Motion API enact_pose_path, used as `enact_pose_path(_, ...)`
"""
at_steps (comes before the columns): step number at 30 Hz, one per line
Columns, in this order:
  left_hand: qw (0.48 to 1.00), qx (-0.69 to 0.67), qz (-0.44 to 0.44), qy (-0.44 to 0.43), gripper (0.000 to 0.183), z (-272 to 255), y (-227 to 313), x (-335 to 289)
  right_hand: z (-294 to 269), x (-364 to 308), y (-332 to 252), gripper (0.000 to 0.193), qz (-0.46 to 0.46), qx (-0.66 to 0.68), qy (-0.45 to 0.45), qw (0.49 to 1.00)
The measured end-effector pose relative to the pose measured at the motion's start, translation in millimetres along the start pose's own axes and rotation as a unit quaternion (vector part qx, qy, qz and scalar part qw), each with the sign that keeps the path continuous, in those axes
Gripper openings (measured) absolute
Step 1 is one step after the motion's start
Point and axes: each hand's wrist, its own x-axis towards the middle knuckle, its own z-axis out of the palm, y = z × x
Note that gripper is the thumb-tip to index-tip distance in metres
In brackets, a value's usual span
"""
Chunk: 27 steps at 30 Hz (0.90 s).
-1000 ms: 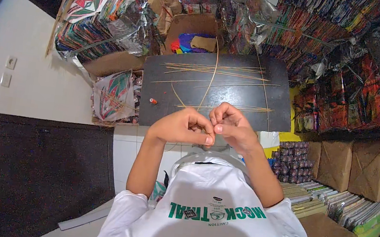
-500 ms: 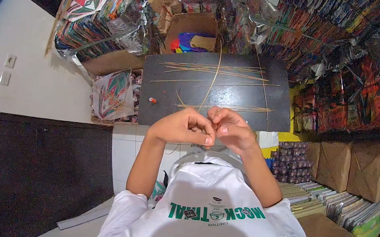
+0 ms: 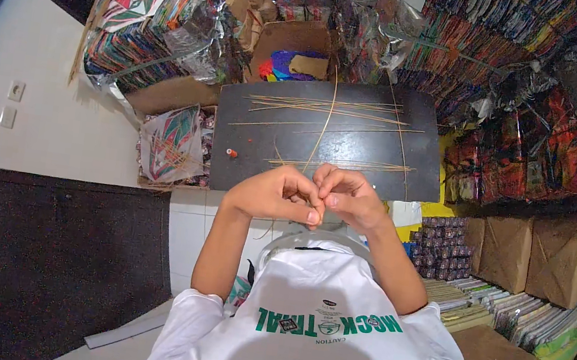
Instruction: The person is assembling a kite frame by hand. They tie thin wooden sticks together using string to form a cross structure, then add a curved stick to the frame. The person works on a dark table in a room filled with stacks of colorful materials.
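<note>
A long, thin bamboo stick (image 3: 326, 123) rises in a slight curve from my left hand (image 3: 278, 195), over the dark table. My left hand is closed, thumb and fingers pinched, and seems to hold this stick. Against its fingertips, my right hand (image 3: 353, 201) is also pinched closed. Whatever is between the right fingertips is too small or hidden to make out. A second thin, curved stick (image 3: 399, 129) runs down past the right hand's far side. Several bamboo sticks (image 3: 327, 105) lie across the table, with more (image 3: 370, 167) near its front edge.
On the dark table (image 3: 246, 167) stands a small orange spool (image 3: 231, 153) at the left. An open carton (image 3: 254, 52) is behind it. Plastic-wrapped stacks (image 3: 155, 31) crowd the back and right. Brown paper parcels (image 3: 563, 252) and small dark boxes (image 3: 444, 246) stand at right.
Both hands stay together over the table's front edge. The right fingers have shifted slightly, and the fingertips of the two hands now meet more closely.
</note>
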Motion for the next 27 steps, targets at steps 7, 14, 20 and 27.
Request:
enact_pose_path(7,1.000,-0.025,0.015,0.011,0.013,-1.4,5.2,-3.4,-2.7,1.4,3.3,0.011,-0.037,-0.080,0.021,0.996)
enact_pose_path(14,0.997,0.027,-0.018,0.065,0.012,-8.4,6.7,-9.6,-4.2,-4.8,0.9,0.017,-0.030,-0.145,0.056,0.987)
enact_pose_path(20,0.992,0.078,0.014,0.098,0.013,-7.6,2.1,-7.4,0.8,-7.3,-3.4,0.022,-0.037,-0.178,0.076,0.980)
enact_pose_path(27,0.983,0.123,-0.044,0.132,0.014,-6.1,9.1,-5.4,4.0,-12.1,-8.4,0.022,-0.043,-0.158,0.062,0.985)
